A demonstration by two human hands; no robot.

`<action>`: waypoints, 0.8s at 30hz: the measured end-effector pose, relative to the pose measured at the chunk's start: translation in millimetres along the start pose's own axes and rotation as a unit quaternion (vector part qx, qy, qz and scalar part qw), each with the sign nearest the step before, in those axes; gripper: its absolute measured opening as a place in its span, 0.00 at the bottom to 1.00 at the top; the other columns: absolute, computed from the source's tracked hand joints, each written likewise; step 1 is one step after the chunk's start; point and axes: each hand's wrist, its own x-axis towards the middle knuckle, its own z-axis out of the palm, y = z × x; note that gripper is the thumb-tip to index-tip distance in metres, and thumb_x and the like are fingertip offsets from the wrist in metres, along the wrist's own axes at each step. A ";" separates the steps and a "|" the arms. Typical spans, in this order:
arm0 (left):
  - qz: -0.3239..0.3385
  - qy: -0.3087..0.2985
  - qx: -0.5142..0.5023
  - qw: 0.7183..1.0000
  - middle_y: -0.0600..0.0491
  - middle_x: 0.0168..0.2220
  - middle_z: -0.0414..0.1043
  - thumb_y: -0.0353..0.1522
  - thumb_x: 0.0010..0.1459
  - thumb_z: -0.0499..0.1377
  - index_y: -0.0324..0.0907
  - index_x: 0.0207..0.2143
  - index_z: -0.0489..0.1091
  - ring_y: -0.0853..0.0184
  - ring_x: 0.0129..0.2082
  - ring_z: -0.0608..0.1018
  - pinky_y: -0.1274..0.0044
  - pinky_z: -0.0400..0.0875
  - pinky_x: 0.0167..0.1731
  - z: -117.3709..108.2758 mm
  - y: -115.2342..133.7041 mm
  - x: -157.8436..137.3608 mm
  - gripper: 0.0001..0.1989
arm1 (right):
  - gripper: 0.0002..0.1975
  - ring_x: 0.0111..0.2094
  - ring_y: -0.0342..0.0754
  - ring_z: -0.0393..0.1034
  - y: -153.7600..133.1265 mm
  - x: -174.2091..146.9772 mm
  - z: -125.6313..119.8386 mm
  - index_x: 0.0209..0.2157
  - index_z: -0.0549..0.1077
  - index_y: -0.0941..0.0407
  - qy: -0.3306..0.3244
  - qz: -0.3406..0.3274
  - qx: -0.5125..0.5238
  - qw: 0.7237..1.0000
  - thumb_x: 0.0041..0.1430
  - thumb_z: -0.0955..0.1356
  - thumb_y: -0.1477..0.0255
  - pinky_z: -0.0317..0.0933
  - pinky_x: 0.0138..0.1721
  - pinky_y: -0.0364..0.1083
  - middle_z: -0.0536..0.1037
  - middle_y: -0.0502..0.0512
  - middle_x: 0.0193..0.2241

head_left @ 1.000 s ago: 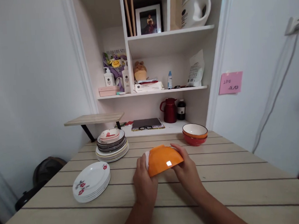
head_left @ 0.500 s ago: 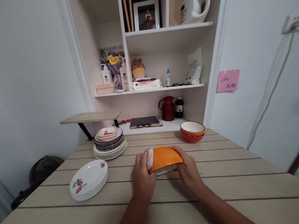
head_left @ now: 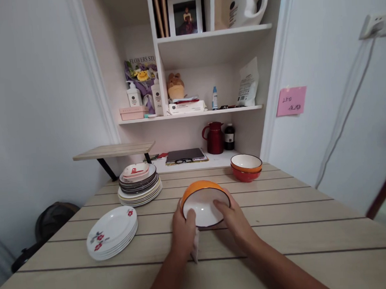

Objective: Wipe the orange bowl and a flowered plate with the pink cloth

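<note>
Between my two hands is an orange bowl, tilted so its white inside and dark rim face me. My left hand grips its left side, thumb over the rim. A pale cloth hangs below that hand. My right hand is closed on the right side, its thumb pressed inside the bowl. The fingers behind the bowl are hidden. Farther back on the right stand two stacked bowls, an orange bowl inside a red bowl.
White flowered plates are piled at the left. Behind them stands a taller stack of plates with small square dishes on top. A wooden riser is at the back left; a laptop and red jug sit at the back.
The orange bowl has turned from showing its orange outside to showing its white inside. The cloth has gone from the bowl's outer left side to hanging under my left hand.
</note>
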 end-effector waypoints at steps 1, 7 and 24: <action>-0.027 0.000 -0.028 0.999 0.46 0.43 0.83 0.35 0.45 0.63 0.41 0.45 0.78 0.54 0.45 0.82 0.69 0.77 0.47 -0.8 0.6 0.7 0.21 | 0.27 0.47 0.58 0.76 -2.9 -1.7 -0.8 0.56 0.73 0.52 -0.014 -0.031 0.000 0.999 0.52 0.72 0.68 0.71 0.50 0.55 0.81 0.55 0.47; -0.092 -0.033 -0.068 0.993 0.44 0.36 0.84 0.37 0.44 0.64 0.38 0.40 0.78 0.54 0.38 0.84 0.69 0.79 0.38 -2.4 -3.2 1.2 0.19 | 0.39 0.54 0.58 0.74 -16.8 -9.0 -5.4 0.65 0.65 0.47 -0.144 0.048 0.145 0.978 0.51 0.74 0.69 0.67 0.54 0.54 0.78 0.55 0.57; -0.092 -0.186 -0.107 0.972 0.40 0.50 0.83 0.58 0.50 0.69 0.40 0.54 0.77 0.50 0.54 0.81 0.62 0.72 0.59 -3.8 21.9 -8.6 0.38 | 0.26 0.39 0.59 0.80 -4.1 6.1 -10.5 0.54 0.73 0.58 -0.015 0.216 0.241 0.946 0.53 0.72 0.67 0.71 0.30 0.49 0.85 0.61 0.41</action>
